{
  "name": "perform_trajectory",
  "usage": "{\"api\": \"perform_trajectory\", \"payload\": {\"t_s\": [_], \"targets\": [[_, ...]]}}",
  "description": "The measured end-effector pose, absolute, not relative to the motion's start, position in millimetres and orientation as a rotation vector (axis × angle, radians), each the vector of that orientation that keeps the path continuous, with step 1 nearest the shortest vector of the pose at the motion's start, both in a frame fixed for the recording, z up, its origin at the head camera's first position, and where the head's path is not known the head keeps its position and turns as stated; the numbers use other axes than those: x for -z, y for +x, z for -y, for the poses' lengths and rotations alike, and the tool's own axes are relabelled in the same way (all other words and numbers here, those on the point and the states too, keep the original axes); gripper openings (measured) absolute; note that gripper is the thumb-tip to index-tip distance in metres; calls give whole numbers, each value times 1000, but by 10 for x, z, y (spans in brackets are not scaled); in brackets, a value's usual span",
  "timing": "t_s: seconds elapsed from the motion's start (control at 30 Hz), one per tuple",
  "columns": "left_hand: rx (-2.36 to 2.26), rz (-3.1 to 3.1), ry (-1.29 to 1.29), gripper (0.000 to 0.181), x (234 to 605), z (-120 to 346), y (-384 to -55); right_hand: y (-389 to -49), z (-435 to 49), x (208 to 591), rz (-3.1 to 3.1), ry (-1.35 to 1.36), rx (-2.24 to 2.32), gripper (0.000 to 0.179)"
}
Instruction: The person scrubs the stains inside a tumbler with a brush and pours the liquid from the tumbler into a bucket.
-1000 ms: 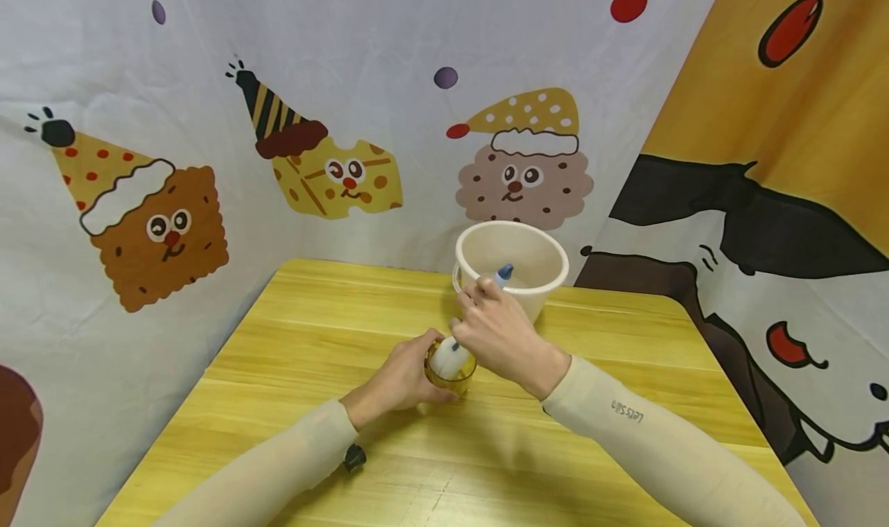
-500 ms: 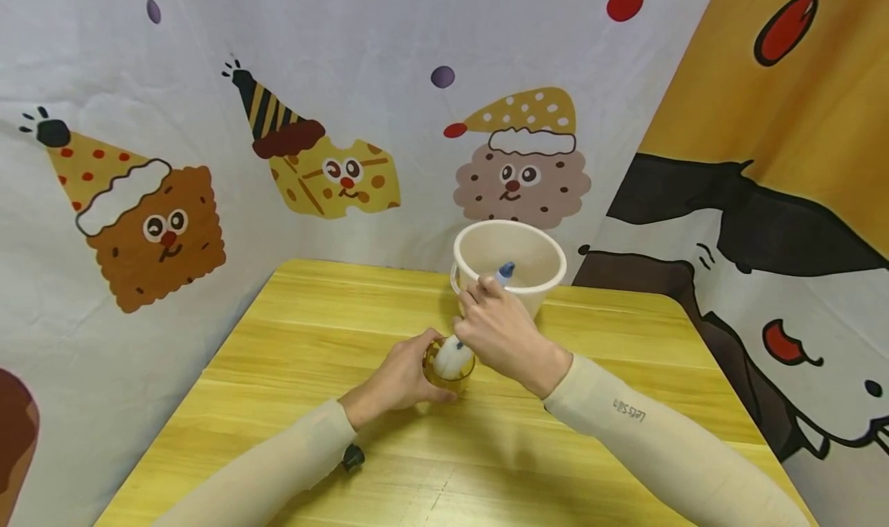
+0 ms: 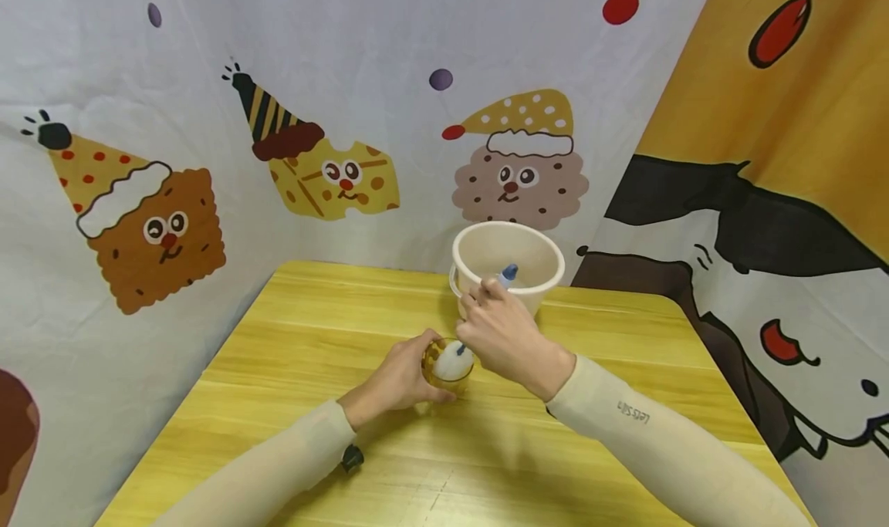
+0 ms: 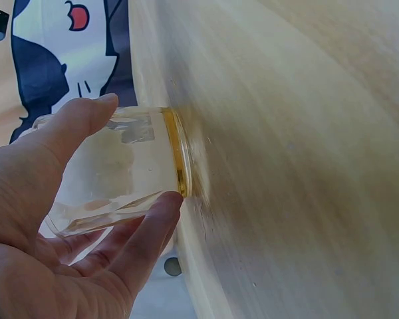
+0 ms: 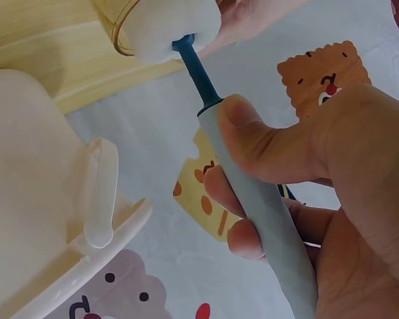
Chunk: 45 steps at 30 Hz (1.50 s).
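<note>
My left hand (image 3: 403, 374) holds an amber-tinted clear glass (image 4: 153, 159) around its side. In the left wrist view the glass base sits against the wooden table (image 4: 299, 166), thumb on one side and fingers on the other. My right hand (image 3: 503, 334) grips the pale blue-grey handle (image 5: 263, 212) of a cup brush. Its white sponge head (image 3: 453, 362) is inside the mouth of the glass. A dark blue neck (image 5: 198, 73) joins head and handle, and the blue handle end (image 3: 510, 271) sticks up past my right hand.
A cream bucket (image 3: 549, 280) with a side handle (image 5: 103, 193) stands behind my right hand, near the table's back edge. A small dark object (image 3: 352, 458) shows beside my left sleeve. A cartoon-printed curtain (image 3: 347, 33) hangs behind the table.
The brush has shifted slightly inside the glass, its sponge head tilting a little with my right hand. My left hand keeps the glass in almost the same place.
</note>
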<state>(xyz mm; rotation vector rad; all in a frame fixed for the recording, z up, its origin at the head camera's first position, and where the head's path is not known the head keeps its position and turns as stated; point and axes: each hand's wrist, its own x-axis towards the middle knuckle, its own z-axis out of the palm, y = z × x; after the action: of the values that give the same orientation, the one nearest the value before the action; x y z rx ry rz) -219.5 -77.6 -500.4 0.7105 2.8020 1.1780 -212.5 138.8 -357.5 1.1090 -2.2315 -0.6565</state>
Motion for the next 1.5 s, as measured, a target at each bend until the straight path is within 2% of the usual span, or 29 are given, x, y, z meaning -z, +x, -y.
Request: {"api": "perform_trajectory", "payload": {"t_s": [0.33, 0.57, 0.87, 1.2, 1.5], "targets": [[-1181, -2799, 691, 84, 5027, 774, -2189, -2110, -1462, 3585, 2253, 1080, 610, 24], [-1168, -2807, 679, 85, 5021, 769, -2184, -2132, -1600, 3646, 2237, 1029, 562, 38], [-1168, -2807, 687, 86, 5043, 773, -2175, -2156, -1749, 3733, 2254, 1006, 423, 22], [-1183, -2788, 665, 86, 5009, 769, -2185, -2166, -1941, 3806, 2312, 989, 189, 28], [-1170, -2799, 655, 86, 5006, 766, -2188, -2164, -2071, 3862, 2419, 960, 60, 23]]}}
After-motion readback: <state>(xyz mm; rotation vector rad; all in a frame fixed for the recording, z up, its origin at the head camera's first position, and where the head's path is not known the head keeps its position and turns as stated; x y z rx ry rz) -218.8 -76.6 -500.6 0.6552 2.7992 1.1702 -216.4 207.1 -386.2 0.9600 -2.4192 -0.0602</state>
